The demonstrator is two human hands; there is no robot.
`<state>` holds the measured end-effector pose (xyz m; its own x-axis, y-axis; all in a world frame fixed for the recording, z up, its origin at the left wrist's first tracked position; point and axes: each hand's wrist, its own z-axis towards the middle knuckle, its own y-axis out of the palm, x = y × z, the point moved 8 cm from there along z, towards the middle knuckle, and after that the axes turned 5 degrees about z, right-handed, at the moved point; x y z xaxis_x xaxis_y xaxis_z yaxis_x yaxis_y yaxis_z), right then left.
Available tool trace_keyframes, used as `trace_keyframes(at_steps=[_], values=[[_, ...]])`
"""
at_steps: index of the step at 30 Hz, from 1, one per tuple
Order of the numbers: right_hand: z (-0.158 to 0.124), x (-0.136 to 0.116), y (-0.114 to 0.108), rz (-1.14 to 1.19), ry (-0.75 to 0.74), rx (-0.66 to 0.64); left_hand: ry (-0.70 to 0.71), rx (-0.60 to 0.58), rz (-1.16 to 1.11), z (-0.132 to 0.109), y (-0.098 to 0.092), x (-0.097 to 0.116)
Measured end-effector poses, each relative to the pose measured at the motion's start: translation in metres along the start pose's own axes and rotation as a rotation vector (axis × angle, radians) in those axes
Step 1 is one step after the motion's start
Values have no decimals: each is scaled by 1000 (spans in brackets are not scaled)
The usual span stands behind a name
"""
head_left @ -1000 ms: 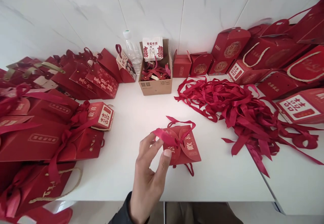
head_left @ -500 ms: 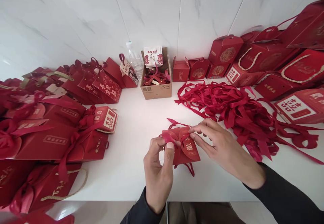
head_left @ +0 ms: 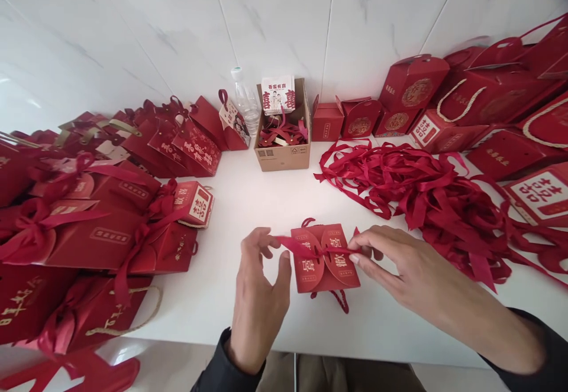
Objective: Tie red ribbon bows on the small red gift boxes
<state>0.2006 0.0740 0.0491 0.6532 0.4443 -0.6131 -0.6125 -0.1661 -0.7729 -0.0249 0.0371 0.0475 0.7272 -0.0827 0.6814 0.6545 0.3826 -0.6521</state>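
In the head view a small red gift box (head_left: 309, 284) with gold lettering and rounded flaps lies on the white table. Twisted dark-red cord handles (head_left: 341, 302) stick out from its sides. A red ribbon (head_left: 295, 248) runs through slots in the flaps and crosses at the middle. My left hand (head_left: 261, 288) has the ribbon's left end at its fingers, the thumb standing apart from them. My right hand (head_left: 399, 262) pinches the ribbon's other side between thumb and forefinger, at the box's right edge.
A heap of loose red ribbons (head_left: 399, 185) lies to the right. Red boxes (head_left: 479, 96) are stacked behind it. Several ribboned boxes (head_left: 115, 203) crowd the left. At the back stand a cardboard box (head_left: 284, 160) of bits and a clear bottle (head_left: 245, 105).
My hands have moved apart, drawing the ribbon out sideways across the box. The left fingers no longer hold a curled loop. The view has shifted slightly left.
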Motion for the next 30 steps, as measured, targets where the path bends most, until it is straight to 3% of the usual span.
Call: trace_keyframes(at_steps=[3,6,15,18,21,23,25,30], values=[[2,-5,-5,50,32,-47,230,-126,44,2,10,14],[2,-7,-10,57,66,-70,354,-100,77,7,9,20],[-8,14,-10,-64,139,-3,314,67,124,9,-1,20],[-7,10,-13,-32,226,36,307,74,100,9,1,25],[-3,-2,-12,46,222,51,314,33,41,12,3,34],[0,-9,-9,112,205,25,273,-2,-32,17,4,37],[1,-13,-8,172,199,7,142,-55,-148,23,6,34],[5,-19,-13,304,205,-18,-241,-339,-640,27,27,23]])
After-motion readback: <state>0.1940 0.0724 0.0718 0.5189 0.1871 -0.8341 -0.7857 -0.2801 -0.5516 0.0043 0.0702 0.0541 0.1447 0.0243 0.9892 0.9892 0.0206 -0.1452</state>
